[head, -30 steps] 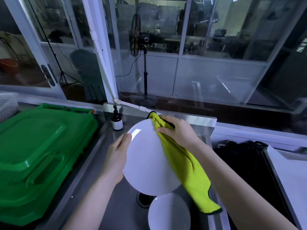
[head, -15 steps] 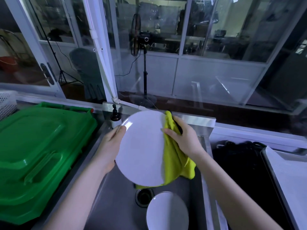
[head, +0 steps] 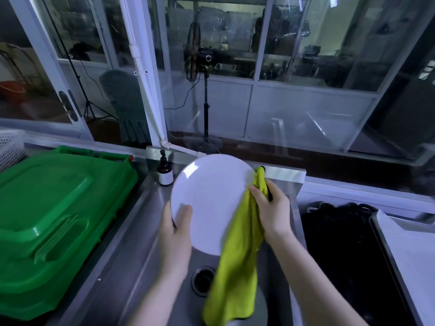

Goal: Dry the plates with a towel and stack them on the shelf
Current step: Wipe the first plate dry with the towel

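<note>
Stainless sink before glazed partitions. Left: green plastic bin lid; brown pump bottle. Centre: left hand pinching a white plate by its lower-left rim, held tilted over the drain. Right hand closed on a yellow-green towel against the plate's right edge. Drying apparently underway; no shelf visible, stacking outstanding.

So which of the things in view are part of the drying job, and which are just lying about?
In the job:
- white plate, held by the left hand
- yellow-green towel, gripped by the right hand
- sink

Lying about:
- green bin lid
- brown pump bottle
- metal tray
- white basket
</note>
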